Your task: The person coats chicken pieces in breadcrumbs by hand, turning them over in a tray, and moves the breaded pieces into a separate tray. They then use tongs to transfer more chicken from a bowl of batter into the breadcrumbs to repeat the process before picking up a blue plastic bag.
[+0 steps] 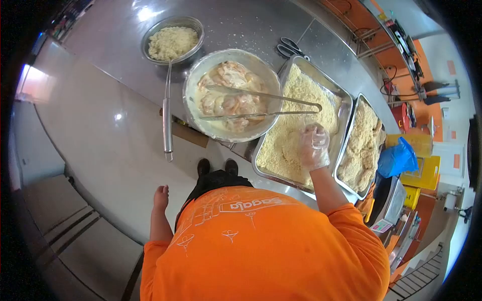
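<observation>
My right hand (pixel 315 146), in a clear plastic glove, is down on the pale crumbs in a metal tray (pixel 346 113). Its fingers are curled, and anything under them is hidden. Bare and loosely relaxed, my left hand (pixel 160 197) hangs beside my body with nothing in it. A white-rimmed bowl (pixel 188 95) stands left of the tray, holding raw meat pieces (pixel 233 75) in a milky batter. Metal tongs (pixel 296 112) lie across the bowl, their bend reaching over the crumbs.
Crumb-coated pieces (pixel 359 150) fill a second tray on the right. A metal bowl of crumbs (pixel 173 42) with a long-handled strainer (pixel 167 130) stands at the table's left edge. Black-handled scissors (pixel 290 47) lie behind the tray. A blue bag (pixel 398 158) is at far right.
</observation>
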{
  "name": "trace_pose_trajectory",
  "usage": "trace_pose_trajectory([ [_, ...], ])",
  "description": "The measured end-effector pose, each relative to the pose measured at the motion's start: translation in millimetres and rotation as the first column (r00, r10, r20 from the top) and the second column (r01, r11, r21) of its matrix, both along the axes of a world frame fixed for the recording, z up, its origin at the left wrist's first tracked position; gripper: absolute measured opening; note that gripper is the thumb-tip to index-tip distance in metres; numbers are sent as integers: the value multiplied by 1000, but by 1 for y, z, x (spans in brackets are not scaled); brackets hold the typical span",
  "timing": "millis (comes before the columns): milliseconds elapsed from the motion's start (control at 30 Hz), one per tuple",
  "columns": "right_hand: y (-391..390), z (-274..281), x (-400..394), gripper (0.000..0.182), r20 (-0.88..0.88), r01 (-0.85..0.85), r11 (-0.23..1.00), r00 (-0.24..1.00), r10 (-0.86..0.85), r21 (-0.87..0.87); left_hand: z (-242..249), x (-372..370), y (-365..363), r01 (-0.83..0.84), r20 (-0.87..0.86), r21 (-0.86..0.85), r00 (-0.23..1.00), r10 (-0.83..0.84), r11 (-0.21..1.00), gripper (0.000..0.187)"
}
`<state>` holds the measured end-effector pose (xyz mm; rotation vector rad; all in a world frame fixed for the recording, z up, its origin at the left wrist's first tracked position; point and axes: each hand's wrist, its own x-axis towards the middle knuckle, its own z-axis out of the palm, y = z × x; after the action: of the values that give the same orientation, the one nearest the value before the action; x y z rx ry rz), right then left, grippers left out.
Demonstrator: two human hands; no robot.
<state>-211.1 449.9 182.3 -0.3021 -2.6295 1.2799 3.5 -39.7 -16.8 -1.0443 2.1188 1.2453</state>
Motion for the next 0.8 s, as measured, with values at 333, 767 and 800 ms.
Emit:
trace_pose_trajectory([
  [333, -3, 33, 7, 23, 3, -44, 726, 998, 59, 686, 5, -24, 9, 230, 68, -25, 971, -228, 973, 35],
  [767, 1, 41, 3, 29, 242, -313, 499, 949, 204, 808, 26, -20, 3, 287, 63, -112, 958, -281, 951, 36],
  [800, -8, 48, 0, 31, 262, -364, 543, 930, 259, 757, 26, -19, 3, 250, 56, -99, 968, -246, 963, 36],
])
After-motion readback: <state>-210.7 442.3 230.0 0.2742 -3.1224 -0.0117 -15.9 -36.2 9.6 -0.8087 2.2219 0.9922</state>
